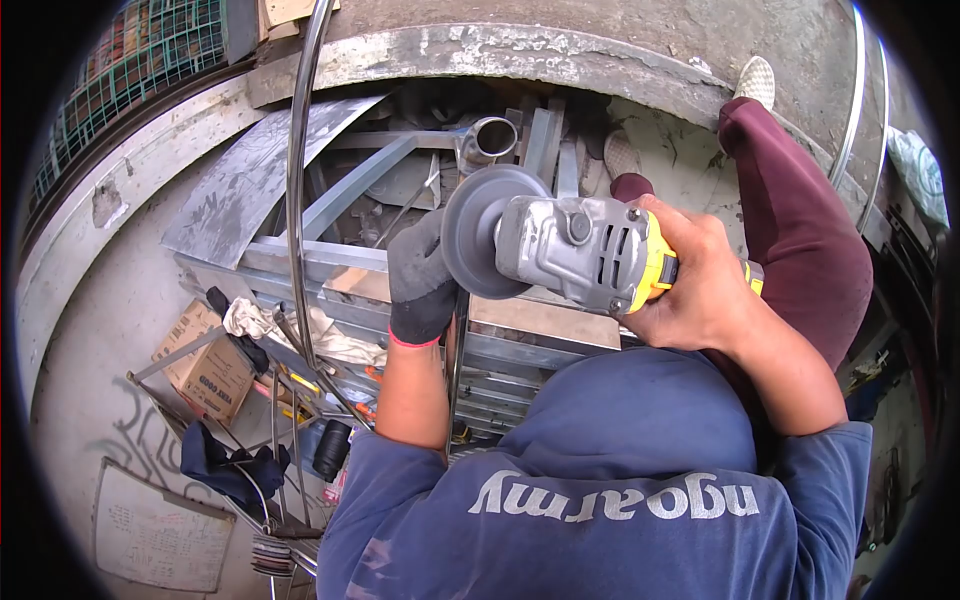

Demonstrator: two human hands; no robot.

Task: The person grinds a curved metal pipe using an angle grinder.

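My right hand (pixel 695 270) is bare and wrapped round the body of a yellow-and-grey angle grinder (pixel 565 250). The grinder's round grey disc (pixel 470 235) faces left, close in front of my left hand. A grey and black glove with a red cuff covers my left hand (pixel 420 280), whose fingers are partly hidden by the disc. It is closed on a shiny metal tube (pixel 457 345), which shows below the glove. Just above the disc is a round, open pipe end (pixel 490 138); whether it belongs to the same tube is hidden.
Stacked metal bars (pixel 350 255) lie under my hands, with a grey sheet (pixel 265 170) at their left. A long curved chrome tube (pixel 300 200) rises at left. Lower left are a cardboard box (pixel 208 375) and a dark cloth (pixel 225 460). A concrete ledge (pixel 520 55) runs behind.
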